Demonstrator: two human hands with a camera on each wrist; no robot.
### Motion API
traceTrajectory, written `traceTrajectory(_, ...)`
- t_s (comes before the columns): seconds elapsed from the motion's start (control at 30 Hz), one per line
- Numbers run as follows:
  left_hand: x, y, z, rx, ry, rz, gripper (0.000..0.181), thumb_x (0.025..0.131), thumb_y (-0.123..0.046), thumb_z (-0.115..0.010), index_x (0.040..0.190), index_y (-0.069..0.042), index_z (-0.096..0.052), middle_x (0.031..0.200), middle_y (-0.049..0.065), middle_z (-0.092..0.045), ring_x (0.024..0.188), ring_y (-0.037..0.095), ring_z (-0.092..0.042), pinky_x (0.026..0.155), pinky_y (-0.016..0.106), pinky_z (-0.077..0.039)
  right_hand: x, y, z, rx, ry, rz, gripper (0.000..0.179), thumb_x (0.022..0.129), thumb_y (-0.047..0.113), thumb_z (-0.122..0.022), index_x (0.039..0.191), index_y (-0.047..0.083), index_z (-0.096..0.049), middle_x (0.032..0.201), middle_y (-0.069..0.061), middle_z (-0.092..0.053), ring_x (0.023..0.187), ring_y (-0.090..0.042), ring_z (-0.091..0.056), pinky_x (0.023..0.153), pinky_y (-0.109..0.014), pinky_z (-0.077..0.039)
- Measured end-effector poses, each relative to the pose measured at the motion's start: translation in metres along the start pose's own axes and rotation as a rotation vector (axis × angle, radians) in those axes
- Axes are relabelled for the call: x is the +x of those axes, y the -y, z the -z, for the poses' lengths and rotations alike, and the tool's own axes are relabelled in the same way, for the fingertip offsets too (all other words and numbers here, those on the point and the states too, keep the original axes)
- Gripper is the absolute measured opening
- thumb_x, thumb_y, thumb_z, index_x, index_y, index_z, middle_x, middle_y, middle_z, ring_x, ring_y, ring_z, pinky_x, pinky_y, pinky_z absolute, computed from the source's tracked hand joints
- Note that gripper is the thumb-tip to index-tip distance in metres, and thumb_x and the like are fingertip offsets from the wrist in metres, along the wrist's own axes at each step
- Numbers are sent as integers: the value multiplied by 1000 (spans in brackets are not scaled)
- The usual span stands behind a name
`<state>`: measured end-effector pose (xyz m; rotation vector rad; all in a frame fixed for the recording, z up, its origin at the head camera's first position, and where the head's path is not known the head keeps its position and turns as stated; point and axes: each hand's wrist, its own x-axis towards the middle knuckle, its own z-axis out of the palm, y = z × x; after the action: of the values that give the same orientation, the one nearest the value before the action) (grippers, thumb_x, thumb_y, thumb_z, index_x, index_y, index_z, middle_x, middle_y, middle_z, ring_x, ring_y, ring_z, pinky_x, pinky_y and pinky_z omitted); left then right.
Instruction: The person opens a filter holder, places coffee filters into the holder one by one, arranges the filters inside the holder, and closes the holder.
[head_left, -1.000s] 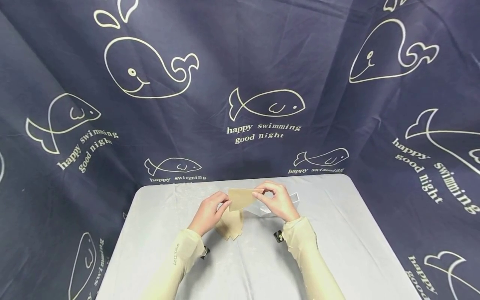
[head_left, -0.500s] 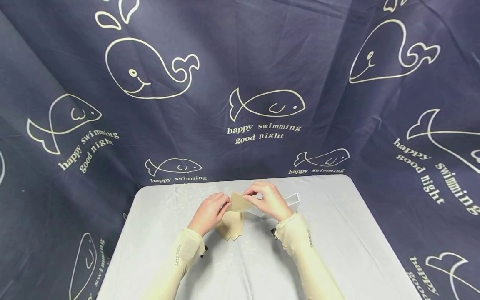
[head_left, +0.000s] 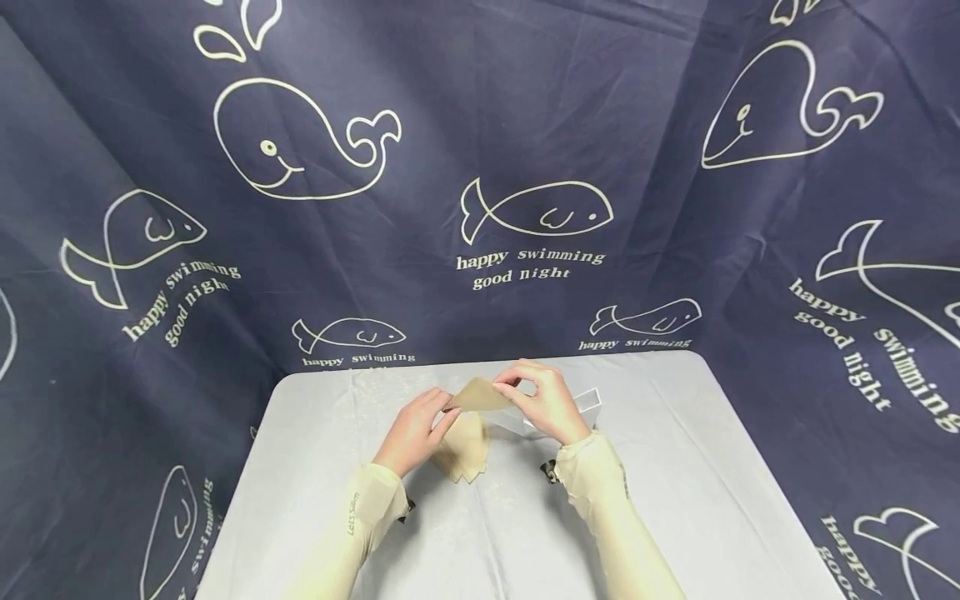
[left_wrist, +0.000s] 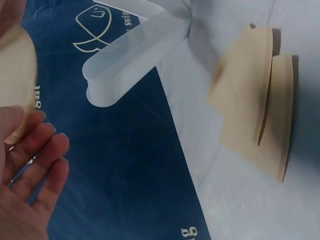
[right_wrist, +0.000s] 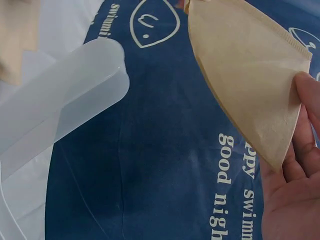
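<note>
The grip was narrow on both sides: the left hand (head_left: pixel 416 429) and the right hand (head_left: pixel 551 404) each pinched the filter (head_left: pixel 480 396) between thumb and fingers, one at either end. The filter was tan and fan-shaped, with a crimped seam along one edge, and it was held tilted in the air above the far part of the table (head_left: pixel 660 500). In the right wrist view the right thumb pressed on its face while the fingers lay behind it. In the left wrist view the left thumb lay over its edge, and the other fingers were lightly bent beside it.

Just below the filter, nearer the person, a pile (head_left: pixel 467 454) of the same tan kind lay on the table, at least two pieces overlapping, their crimped edges offset. A clear box (right_wrist: pixel 65 95) with a rounded end lay near the right hand, which partly hid it in the head view. Pale sleeves (head_left: pixel 600 483) covered both arms, with a small black piece (head_left: pixel 550 472) under each wrist. A dark blue curtain (head_left: pixel 405 250) with whales, fish and lettering hung behind the table
</note>
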<state>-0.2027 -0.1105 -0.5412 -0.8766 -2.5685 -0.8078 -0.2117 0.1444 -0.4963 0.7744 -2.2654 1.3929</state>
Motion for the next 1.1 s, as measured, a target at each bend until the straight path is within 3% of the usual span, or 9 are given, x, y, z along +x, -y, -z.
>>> traceTrajectory(0.27, 0, 2, -1, 6, -37, -6, 8, 103, -16, -63, 98, -18, -69, 91, -6, -65, 85, 11, -61, 79, 34, -54, 0, -4, 5, 32, -1, -31, 7, 90, 11, -81, 93, 18, -80, 87, 5, -75, 80, -11, -67, 77, -22, -53)
traceTrajectory(0.57, 6, 1, 0, 103, -4, -75, 7, 102, -15, -63, 98, -17, -68, 89, -7, -64, 85, 13, -62, 81, 34, -54, 5, -5, 3, -20, 79, 27, 20, 85, 9, -85, 103, 17, -79, 91, 7, -72, 86, -9, -65, 81, -31, -56)
traceTrajectory(0.73, 9, -1, 1, 124, 28, -91, 7, 101, -14, -64, 98, -17, -68, 89, -7, -64, 88, 14, -64, 85, 35, -53, 6, -9, -3, -53, 101, 39, 13, 86, 9, -84, 95, 16, -79, 88, 8, -72, 83, -6, -64, 79, -28, -55)
traceTrajectory(0.9, 9, 0, -1, 136, 18, -88, 6, 101, -15, -64, 99, -18, -69, 91, -7, -66, 91, 14, -65, 88, 35, -54, 5, -13, -4, -46, 108, 35, 10, 87, 7, -82, 91, 15, -79, 85, 8, -72, 81, -5, -64, 75, -27, -55)
traceTrajectory(1.0, 7, 0, -2, 97, 3, -62, 6, 102, -18, -64, 102, -17, -69, 93, -6, -67, 91, 14, -65, 87, 36, -55, 5, -13, -4, -33, 93, 36, 11, 86, 6, -83, 90, 15, -80, 85, 7, -72, 80, -6, -65, 75, -26, -55)
traceTrajectory(1.1, 4, 2, -3, -20, -14, 14, 8, 102, -22, -65, 107, -17, -69, 97, -6, -68, 93, 12, -65, 83, 34, -55, 5, -12, -5, -4, 63, 21, 12, 86, 6, -83, 91, 16, -80, 86, 5, -74, 80, -8, -66, 75, -25, -54)
